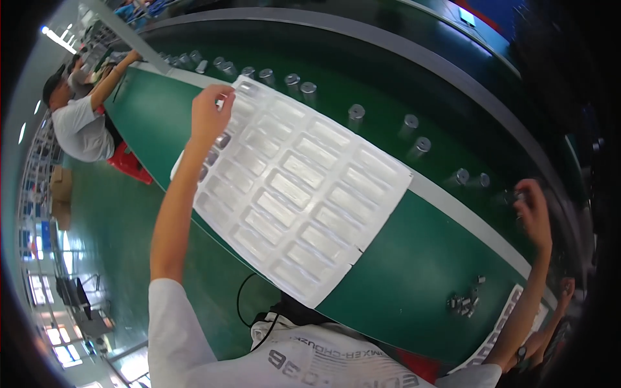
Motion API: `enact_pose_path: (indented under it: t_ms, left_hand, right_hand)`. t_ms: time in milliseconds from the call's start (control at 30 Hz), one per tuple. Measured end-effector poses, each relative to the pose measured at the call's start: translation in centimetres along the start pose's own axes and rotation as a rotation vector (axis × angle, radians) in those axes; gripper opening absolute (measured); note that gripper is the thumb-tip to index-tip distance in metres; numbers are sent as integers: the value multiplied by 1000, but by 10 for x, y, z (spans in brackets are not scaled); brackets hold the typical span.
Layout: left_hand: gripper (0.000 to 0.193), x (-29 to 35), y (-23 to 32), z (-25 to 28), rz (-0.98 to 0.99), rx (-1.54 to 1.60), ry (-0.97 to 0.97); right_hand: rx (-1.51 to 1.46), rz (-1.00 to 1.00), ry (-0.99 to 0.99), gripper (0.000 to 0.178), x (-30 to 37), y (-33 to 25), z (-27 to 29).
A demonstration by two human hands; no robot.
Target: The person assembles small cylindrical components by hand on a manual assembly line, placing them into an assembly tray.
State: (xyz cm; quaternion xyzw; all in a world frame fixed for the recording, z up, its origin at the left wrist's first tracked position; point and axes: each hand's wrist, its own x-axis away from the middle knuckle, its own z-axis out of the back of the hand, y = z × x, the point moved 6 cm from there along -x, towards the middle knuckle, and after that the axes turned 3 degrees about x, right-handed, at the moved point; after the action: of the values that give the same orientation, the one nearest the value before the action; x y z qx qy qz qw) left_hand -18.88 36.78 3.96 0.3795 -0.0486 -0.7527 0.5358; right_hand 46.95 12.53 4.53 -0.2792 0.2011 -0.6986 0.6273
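1. nearest the camera is the person's white printed shirt (323, 362), soft cloth, with a thin black cable (249, 304) looping just above it at the bench edge.
2. on the smooth green bench top (401, 284) lies a heap of small metal parts (466, 302), near the right forearm.
3. the clear moulded tray (304, 194) spans the bench, thin glossy plastic with rows of oblong pockets; most look empty, a few by the left edge hold shiny pieces.
4. the left hand (210, 113) is at the tray's far corner, fingers pressed together on a small metal cylinder (221, 102) over a pocket. in my judgement this is the loading step: one piece going into its pocket; seating it calls for lining it up with the pocket.
5. the right hand (533, 210) reaches to the dark conveyor (388, 84), curled about a cylinder (511, 197) there; whether it has closed i cannot tell.
6. further off, a line of upright cylinders (356, 115) stands on the belt, and a co-worker (81, 123) sits far left.
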Motion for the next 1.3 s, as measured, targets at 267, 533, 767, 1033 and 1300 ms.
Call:
enact_pose_path:
  t_ms: [267, 533, 767, 1033, 1300]
  left_hand:
    - [54, -52, -54, -78, 137, -513, -205]
    - [30, -30, -46, -45, 38, -234, 27]
    - [40, 81, 128, -32, 153, 670, -94]
    - [42, 226, 288, -47, 184, 1132, -520]
    - [35, 262, 307, -76, 361, 1335, -647]
  right_hand:
    - [115, 195, -146, 34, 70, -128, -132]
    - [59, 246, 126, 39, 101, -128, -133]
    - [-965, 79, 359, 31, 123, -115, -146]
    - [-1439, -32, 316, 25, 138, -97, -185]
    - [-1659, -21, 260, 20, 157, -98, -205]
